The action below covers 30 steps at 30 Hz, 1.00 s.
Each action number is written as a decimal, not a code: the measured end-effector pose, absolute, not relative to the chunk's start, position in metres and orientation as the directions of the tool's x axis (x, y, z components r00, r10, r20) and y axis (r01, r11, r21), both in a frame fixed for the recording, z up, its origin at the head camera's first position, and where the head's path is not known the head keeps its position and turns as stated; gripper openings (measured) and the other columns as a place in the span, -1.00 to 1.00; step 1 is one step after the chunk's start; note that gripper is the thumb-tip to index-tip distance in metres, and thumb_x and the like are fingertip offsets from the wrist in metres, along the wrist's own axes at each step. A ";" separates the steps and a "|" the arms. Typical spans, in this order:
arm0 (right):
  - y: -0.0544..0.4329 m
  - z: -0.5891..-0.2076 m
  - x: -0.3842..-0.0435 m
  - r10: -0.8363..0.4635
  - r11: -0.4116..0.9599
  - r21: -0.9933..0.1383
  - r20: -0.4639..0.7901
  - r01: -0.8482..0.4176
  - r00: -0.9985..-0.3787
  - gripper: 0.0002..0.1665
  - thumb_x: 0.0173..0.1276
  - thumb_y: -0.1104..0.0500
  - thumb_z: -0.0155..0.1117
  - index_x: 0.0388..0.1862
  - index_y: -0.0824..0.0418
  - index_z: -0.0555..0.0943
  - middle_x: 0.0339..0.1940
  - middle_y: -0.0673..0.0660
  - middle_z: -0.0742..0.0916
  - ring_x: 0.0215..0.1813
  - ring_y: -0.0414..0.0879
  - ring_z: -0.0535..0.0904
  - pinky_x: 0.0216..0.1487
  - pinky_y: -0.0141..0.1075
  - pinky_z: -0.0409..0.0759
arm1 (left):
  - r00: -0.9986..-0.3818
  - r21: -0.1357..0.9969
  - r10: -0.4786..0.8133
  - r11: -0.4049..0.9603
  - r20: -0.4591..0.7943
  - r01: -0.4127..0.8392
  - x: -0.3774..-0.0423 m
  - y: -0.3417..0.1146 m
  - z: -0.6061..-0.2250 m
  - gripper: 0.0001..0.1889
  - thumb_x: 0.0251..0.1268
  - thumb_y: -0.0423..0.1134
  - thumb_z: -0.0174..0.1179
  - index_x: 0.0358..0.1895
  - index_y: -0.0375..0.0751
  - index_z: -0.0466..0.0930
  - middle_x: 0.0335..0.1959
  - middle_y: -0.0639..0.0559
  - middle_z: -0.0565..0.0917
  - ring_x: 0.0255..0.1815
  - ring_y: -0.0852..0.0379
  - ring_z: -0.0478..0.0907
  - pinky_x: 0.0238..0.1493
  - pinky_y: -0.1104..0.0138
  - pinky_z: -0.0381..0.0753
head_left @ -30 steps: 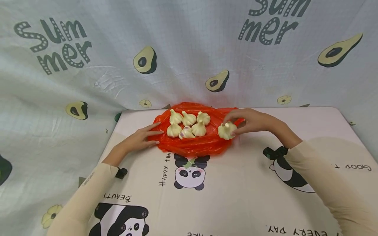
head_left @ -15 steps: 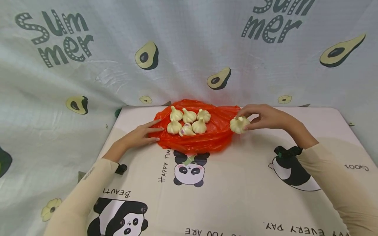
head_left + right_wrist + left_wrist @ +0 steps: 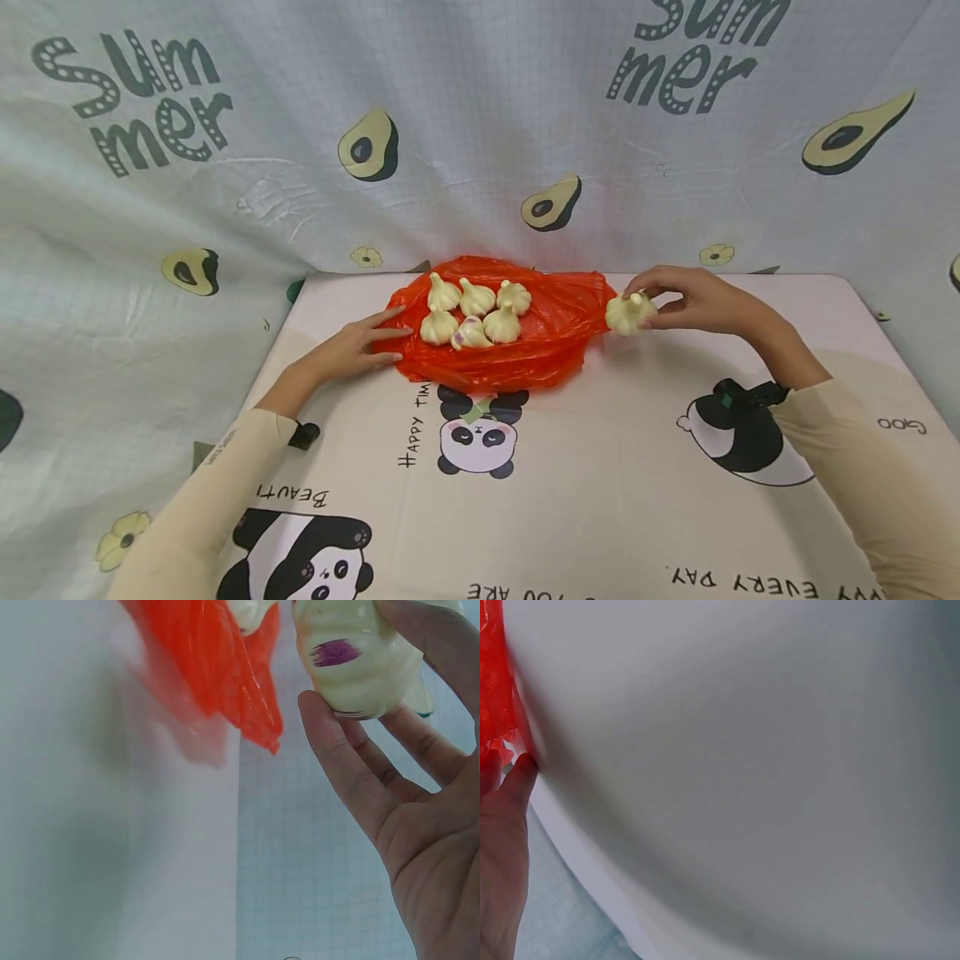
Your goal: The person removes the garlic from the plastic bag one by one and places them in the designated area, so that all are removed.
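My right hand (image 3: 697, 302) pinches a pale garlic bulb (image 3: 631, 314) just off the right end of a crumpled red plastic bag (image 3: 558, 312). Purple streaks mark the underside of that garlic bulb (image 3: 356, 656) in the right wrist view, where thumb and fingers clasp it. Several other garlic bulbs (image 3: 477, 298) sit close together in two rows on the opened bag. At the bag's left edge, my left hand (image 3: 348, 348) rests with its fingers spread and fairly straight on the plastic. Only part of the left hand (image 3: 502, 847) and the red bag (image 3: 493, 682) appear in the left wrist view.
The bag lies near the back edge of a light table (image 3: 585, 467) printed with pandas and lettering. Behind it hangs a pale curtain (image 3: 465, 125) with avocado prints. The table's rounded back corners show at both sides.
My right hand has moved right with the garlic bulb, from over the bag's right part to its right end. The left hand stays at the bag's left edge.
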State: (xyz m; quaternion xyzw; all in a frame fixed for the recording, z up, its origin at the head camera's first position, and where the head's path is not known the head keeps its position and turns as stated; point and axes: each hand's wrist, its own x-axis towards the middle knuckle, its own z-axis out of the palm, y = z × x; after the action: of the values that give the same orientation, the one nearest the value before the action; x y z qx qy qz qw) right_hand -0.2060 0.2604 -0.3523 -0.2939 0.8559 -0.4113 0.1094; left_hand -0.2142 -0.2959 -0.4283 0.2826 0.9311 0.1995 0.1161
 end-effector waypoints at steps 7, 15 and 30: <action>0.267 -0.354 -0.202 -0.541 0.538 -0.738 0.068 -0.407 -0.839 -0.47 0.18 0.29 0.57 0.15 0.13 0.65 0.08 0.04 0.69 0.02 -0.22 0.58 -0.02 -0.49 0.66 | -0.818 0.429 0.564 0.771 -0.115 0.471 -0.213 -0.294 -0.428 -0.43 0.39 0.00 0.31 0.43 0.02 0.51 0.63 -0.12 0.14 0.59 -0.30 0.10 0.48 -0.23 0.20; 0.276 -0.357 -0.198 -0.473 0.588 -0.716 0.073 -0.376 -0.878 -0.46 0.21 0.25 0.56 0.18 0.10 0.63 0.12 -0.01 0.66 0.05 -0.32 0.57 -0.02 -0.54 0.62 | -0.824 0.413 0.558 0.777 -0.100 0.475 -0.209 -0.292 -0.427 -0.45 0.43 -0.02 0.27 0.44 0.02 0.49 0.63 -0.10 0.15 0.60 -0.26 0.10 0.51 -0.17 0.20; 0.282 -0.361 -0.197 -0.441 0.637 -0.671 0.087 -0.380 -0.893 -0.45 0.22 0.20 0.57 0.19 0.09 0.64 0.13 0.00 0.66 0.05 -0.40 0.53 -0.04 -0.60 0.59 | -0.816 0.413 0.565 0.777 -0.122 0.475 -0.211 -0.291 -0.419 -0.50 0.45 -0.10 0.25 0.40 -0.08 0.53 0.58 -0.16 0.24 0.57 -0.27 0.15 0.52 -0.17 0.16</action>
State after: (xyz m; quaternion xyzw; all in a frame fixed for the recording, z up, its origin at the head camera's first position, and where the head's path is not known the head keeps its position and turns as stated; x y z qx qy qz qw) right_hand -0.1972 0.2819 -0.3608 -0.2270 0.9037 -0.3606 0.0425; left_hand -0.2113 -0.2909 -0.4188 0.2782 0.9348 0.1850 0.1205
